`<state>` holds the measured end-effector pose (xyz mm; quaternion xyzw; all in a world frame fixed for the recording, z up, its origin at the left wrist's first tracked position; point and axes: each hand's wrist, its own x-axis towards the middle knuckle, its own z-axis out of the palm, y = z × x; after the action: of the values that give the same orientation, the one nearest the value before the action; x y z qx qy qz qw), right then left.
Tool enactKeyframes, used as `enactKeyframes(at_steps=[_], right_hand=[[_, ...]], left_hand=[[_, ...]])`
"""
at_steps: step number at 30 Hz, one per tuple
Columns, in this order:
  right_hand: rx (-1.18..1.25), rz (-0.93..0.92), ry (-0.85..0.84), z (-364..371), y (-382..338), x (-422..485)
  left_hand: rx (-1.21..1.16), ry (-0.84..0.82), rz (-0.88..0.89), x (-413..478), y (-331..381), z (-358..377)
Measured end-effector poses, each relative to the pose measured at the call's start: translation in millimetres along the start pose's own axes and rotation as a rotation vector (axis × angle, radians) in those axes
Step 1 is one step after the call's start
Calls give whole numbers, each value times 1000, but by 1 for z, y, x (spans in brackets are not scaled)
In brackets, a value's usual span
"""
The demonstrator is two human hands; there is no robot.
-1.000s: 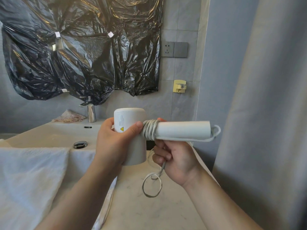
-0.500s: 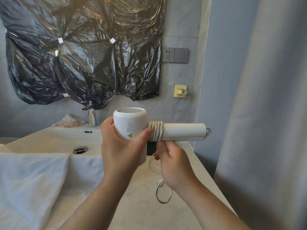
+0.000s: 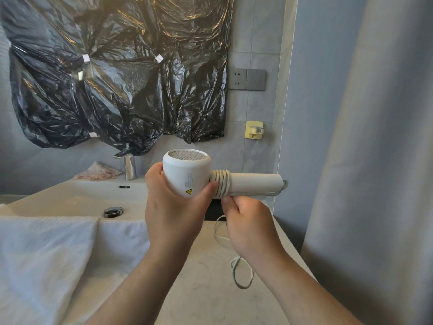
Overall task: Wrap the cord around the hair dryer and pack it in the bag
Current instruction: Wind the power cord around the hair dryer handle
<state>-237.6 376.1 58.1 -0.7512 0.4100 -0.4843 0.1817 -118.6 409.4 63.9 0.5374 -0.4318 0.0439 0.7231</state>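
A white hair dryer (image 3: 187, 174) is held in mid-air over the counter, its mesh end facing up and its handle pointing right. My left hand (image 3: 173, 207) grips the round head from below. Several turns of the pale cord (image 3: 221, 184) are wound round the handle next to the head. My right hand (image 3: 248, 221) sits just under the handle and pinches the cord. A loose loop of cord (image 3: 241, 275) hangs below that hand. No bag is in sight.
A marble counter (image 3: 199, 289) lies below, with a sink (image 3: 77, 198), drain plug (image 3: 113, 211) and chrome tap (image 3: 129, 168) at left. White towels (image 3: 42, 259) cover the near left. Black plastic (image 3: 117, 73) hangs on the wall. A curtain (image 3: 375, 160) fills the right.
The dryer head has tipped so its mesh end now shows on top. My right hand has moved under the handle, the cord coil looks tighter, and the hanging loop has shortened.
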Motion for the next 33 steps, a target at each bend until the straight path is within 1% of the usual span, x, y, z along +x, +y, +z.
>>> enactKeyframes(at_steps=[2, 6, 11, 16, 18, 21, 23, 27, 31, 33], right_hand=[[-50, -1, -44, -4, 0, 1], [-172, -59, -132, -16, -3, 3], [50, 66, -288, -32, -12, 11], [212, 87, -339, -47, -13, 22], [255, 63, -373, -54, -12, 28], [168, -51, -423, -57, -14, 32], [157, -87, -408, -56, -15, 35], [221, -121, -305, -59, -9, 39], [131, -169, -223, -59, -6, 38], [152, -183, -213, -59, -5, 38]], left_hand=[[61, -18, 33, 0, -1, -3], [121, -38, 61, 5, -4, -8], [204, -51, 125, 12, 3, -12], [307, -139, 225, 27, 8, -19], [345, -184, 253, 33, 10, -23], [386, -243, 296, 40, 13, -27], [394, -282, 287, 42, 15, -28], [330, -312, 198, 42, 16, -29], [274, -300, 211, 45, 18, -29], [254, -304, 208, 47, 19, -28]])
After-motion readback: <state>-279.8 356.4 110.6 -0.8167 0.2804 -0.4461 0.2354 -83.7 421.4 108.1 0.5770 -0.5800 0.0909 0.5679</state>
